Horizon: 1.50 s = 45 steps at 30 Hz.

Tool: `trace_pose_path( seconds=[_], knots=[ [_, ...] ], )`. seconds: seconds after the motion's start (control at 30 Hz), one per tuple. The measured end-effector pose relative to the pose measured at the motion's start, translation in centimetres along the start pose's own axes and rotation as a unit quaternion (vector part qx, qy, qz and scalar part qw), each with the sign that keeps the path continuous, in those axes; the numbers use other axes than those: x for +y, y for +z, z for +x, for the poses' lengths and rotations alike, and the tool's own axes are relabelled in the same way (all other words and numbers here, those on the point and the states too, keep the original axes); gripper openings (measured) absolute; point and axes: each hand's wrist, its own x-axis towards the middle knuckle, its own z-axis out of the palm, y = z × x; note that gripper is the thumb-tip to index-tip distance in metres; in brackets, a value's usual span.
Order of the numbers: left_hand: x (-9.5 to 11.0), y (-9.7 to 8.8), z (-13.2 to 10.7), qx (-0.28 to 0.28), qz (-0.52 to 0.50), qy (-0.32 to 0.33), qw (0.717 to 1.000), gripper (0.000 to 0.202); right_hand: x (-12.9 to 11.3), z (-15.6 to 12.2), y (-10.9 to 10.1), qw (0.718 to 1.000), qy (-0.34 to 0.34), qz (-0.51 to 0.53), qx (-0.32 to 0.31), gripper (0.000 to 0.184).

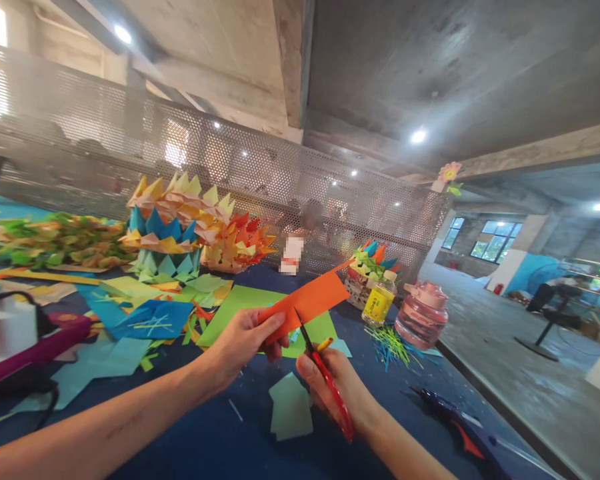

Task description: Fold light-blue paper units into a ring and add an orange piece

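Observation:
My left hand (pixel 255 333) pinches the left end of an orange paper strip (pixel 313 300), held above the table. In my right hand (pixel 343 387) is a pair of scissors (pixel 333 393) with red handles. Their blades meet the lower edge of the orange strip near its middle. A small yellow stick-like piece (pixel 325 344) shows by my right fingers; what it belongs to I cannot make out. Under the strip lies a green paper sheet (pixel 245 303). Nearer to me, pale green paper pieces (pixel 291 408) rest on the dark blue tabletop (pixel 190 427).
Folded-paper crowns (pixel 167 233) stand at the back left beside a heap of paper scraps (pixel 65 243). A yellow-labelled bottle (pixel 379 303) and a pink water bottle (pixel 423 317) stand to the right. A glue gun (pixel 460 423) lies near the right edge. A perforated metal screen (pixel 260 173) rises behind.

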Motion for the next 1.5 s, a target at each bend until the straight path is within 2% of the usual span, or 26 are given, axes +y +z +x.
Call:
trace_pose_path(
  seconds=[0.27,0.57,0.9,1.2,1.5],
  knots=[
    [0.0,0.4,-0.4,-0.032,0.003,-0.008,0.999,0.035,-0.7,-0.2,0.3,1.0,0.004,0.008,0.026,0.053],
    [-0.3,0.2,-0.2,-0.037,0.006,-0.003,0.999,0.035,-0.7,0.0,0.3,0.999,-0.002,0.034,0.041,0.051],
    [-0.2,0.4,-0.4,-0.057,-0.007,-0.02,0.998,0.036,-0.6,0.2,-0.8,0.996,-0.058,-0.074,0.005,0.049],
    [-0.2,0.7,-0.6,-0.073,-0.02,-0.027,0.997,0.038,-1.0,0.0,-0.5,0.997,-0.04,-0.06,0.036,0.048],
    [0.0,0.7,-0.8,-0.087,-0.017,-0.037,0.995,0.034,-1.2,0.0,-0.7,0.997,-0.038,-0.062,0.039,0.046]
  ],
)
